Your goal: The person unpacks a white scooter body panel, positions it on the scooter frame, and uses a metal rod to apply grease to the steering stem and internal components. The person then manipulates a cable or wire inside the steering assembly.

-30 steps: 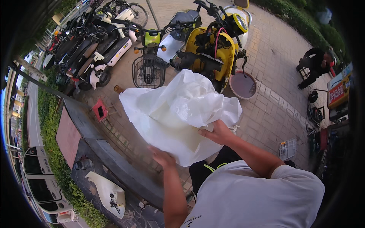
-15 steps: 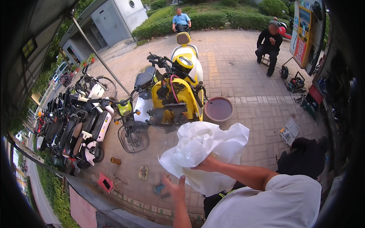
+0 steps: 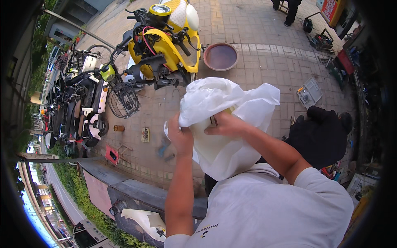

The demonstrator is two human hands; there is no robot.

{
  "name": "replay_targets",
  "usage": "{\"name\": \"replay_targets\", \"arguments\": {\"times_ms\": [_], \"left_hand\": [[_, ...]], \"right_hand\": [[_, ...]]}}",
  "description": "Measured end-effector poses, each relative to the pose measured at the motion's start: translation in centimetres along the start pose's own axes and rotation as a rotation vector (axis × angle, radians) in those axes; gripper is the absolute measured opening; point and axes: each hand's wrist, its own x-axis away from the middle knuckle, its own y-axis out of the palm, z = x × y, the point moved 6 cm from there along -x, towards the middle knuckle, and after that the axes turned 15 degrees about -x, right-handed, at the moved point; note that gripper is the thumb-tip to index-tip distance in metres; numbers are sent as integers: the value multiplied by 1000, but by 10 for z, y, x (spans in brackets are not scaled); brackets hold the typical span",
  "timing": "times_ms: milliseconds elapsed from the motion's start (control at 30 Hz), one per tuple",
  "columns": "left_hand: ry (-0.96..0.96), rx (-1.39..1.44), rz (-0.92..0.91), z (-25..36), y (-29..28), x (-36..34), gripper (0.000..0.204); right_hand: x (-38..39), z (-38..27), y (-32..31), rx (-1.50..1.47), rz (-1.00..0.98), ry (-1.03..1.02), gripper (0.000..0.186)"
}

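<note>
A crumpled white wrapping sheet (image 3: 231, 93) is bunched in front of my body, looking like thin plastic or foam. My left hand (image 3: 181, 136) is closed on its left edge. My right hand (image 3: 227, 124) reaches into the folds from the right, thumb and fingers bent around the bundle. Between the hands shows a pale, yellowish surface (image 3: 204, 140) with a small dark mark near my right fingertips; most of it is hidden by the wrapping, so its kind cannot be told.
Ahead stands a partly stripped yellow scooter (image 3: 165, 45), beside a reddish basin (image 3: 221, 69) of dark liquid. An open grey parts case (image 3: 309, 93) and a black cloth-like bulk (image 3: 318, 132) lie right. Parked scooters (image 3: 78, 103), a red stool (image 3: 111, 155) and an amber jar (image 3: 119, 128) stand left.
My left hand, open and apart from the sheet before, has come up and taken hold of its left edge. My right hand is deeper in the folds. The view has tilted down.
</note>
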Motion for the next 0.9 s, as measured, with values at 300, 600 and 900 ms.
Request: {"name": "replay_targets", "arguments": {"times_ms": [300, 600, 900], "left_hand": [[-954, 782, 69, -23, -12, -51, 29], [-542, 617, -445, 11, 11, -66, 56], [-747, 615, -654, -18, 57, -41, 47]], "right_hand": [[54, 2, -18, -49, -72, -142, 71], [76, 1, -10, -46, -255, -269, 75], [92, -1, -1, 167, -297, -393, 70]]}}
